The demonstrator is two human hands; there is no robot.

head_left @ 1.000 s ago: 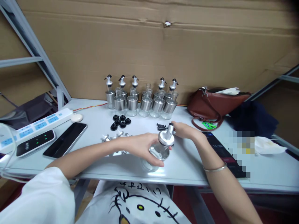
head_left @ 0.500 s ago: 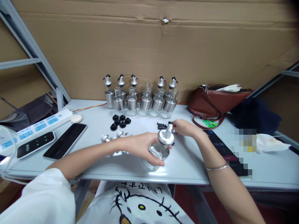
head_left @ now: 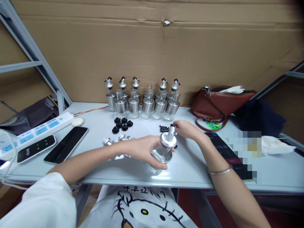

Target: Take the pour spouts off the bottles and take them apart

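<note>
My left hand (head_left: 142, 151) is wrapped round a small glass bottle (head_left: 158, 158) with a steel collar, held tilted at the near edge of the grey table (head_left: 99, 171). My right hand (head_left: 187, 129) pinches something small and dark at the tip of the bottle's silver pour spout (head_left: 169, 136); I cannot make out what it is. Loose black clips (head_left: 163, 128) lie just behind the spout. Several silver spouts (head_left: 116, 140) lie behind my left wrist, and black rubber stoppers (head_left: 122, 123) sit further back.
Two rows of like bottles (head_left: 144, 101) stand against the cardboard wall, some with spouts. Left: a power strip (head_left: 38, 126), a charger (head_left: 35, 148), a phone (head_left: 66, 144). Right: another phone (head_left: 225, 152), a brown bag (head_left: 218, 106), dark cloth (head_left: 261, 118).
My right hand's fingers have crept slightly left and up at the spout tip. The left hand and the bottle stay as they were.
</note>
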